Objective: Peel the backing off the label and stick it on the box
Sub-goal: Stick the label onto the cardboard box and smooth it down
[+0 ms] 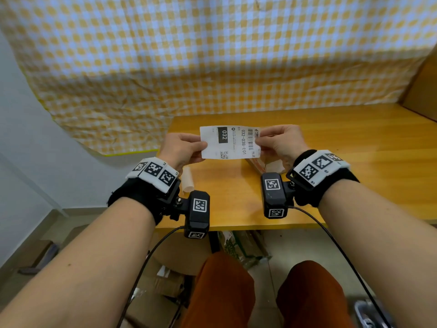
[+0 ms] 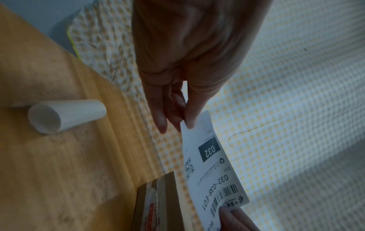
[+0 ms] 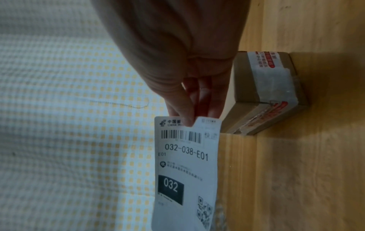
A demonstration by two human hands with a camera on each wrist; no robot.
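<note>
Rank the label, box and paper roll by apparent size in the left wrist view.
1. Label, the largest.
2. Box and paper roll: unsure. The box runs off the frame's bottom edge and the label hides part of it, so I won't rank these two.

Looks like a makeshift home packing corner: wooden worktop [image 1: 331, 143] under the grip, checked cloth [image 1: 212, 55] hung behind, torn cardboard [image 1: 165, 282] on the floor below.
</note>
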